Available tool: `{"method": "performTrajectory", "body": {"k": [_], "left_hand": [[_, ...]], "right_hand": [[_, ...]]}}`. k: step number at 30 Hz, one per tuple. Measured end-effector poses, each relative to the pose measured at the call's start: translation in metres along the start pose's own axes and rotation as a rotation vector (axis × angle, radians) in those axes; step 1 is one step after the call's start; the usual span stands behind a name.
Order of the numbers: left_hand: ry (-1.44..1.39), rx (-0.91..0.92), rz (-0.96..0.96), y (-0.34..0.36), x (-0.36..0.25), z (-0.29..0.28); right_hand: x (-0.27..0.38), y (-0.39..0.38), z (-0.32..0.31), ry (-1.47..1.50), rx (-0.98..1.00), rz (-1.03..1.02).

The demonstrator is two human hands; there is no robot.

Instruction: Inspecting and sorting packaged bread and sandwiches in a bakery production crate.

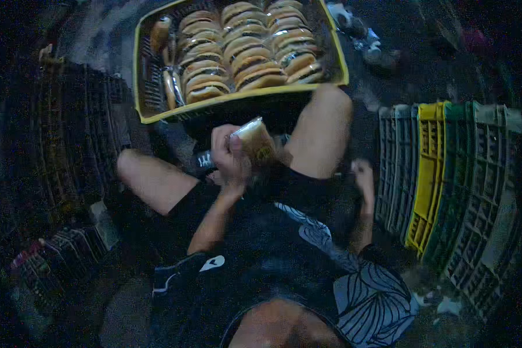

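Dim food-storage area; stacked plastic crates (446, 180); rows of wrapped buns (249, 52)

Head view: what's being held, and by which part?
The left hand grips a clear-wrapped pale packet by its left side. The right hand is too blurred to tell whether it holds anything.

I have the left hand (231, 153) between the knees (333, 103), fingers (218, 138) curled; the blurred right hand (363, 173) is outside the thigh (320, 138).

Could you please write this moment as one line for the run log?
left hand: holding pale wrapped item | right hand: outside right thigh, blurred, contents unclear | yellow-rimmed crate: filled buns in rows
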State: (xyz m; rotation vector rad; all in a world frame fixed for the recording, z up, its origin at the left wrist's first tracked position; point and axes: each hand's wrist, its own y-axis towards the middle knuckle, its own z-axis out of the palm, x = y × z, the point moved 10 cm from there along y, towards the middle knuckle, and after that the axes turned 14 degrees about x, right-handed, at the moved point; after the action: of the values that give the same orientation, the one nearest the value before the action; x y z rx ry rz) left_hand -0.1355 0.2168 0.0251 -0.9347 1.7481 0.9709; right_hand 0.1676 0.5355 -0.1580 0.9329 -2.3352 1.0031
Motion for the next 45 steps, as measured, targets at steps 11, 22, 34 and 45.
{"method": "performTrajectory", "body": {"k": [11, 22, 34, 45], "left_hand": [[0.136, 0.069, 0.542, 0.008, -0.036, -0.040], [-0.038, -0.255, -0.310, 0.088, 0.145, -0.143], [1.482, 0.263, -0.287, 0.178, 0.231, -0.108], [-0.551, 0.022, 0.104, 0.062, 0.045, -0.126]], "right_hand": [[0.434, 0.039, 0.123, -0.075, 1.132, -0.479], [0.441, 0.098, 0.217, 0.262, 0.760, -0.409], [0.396, 0.098, 0.178, 0.652, 0.634, -0.439], [0.478, 0.054, 0.108, 0.687, 0.511, -0.727]]}}
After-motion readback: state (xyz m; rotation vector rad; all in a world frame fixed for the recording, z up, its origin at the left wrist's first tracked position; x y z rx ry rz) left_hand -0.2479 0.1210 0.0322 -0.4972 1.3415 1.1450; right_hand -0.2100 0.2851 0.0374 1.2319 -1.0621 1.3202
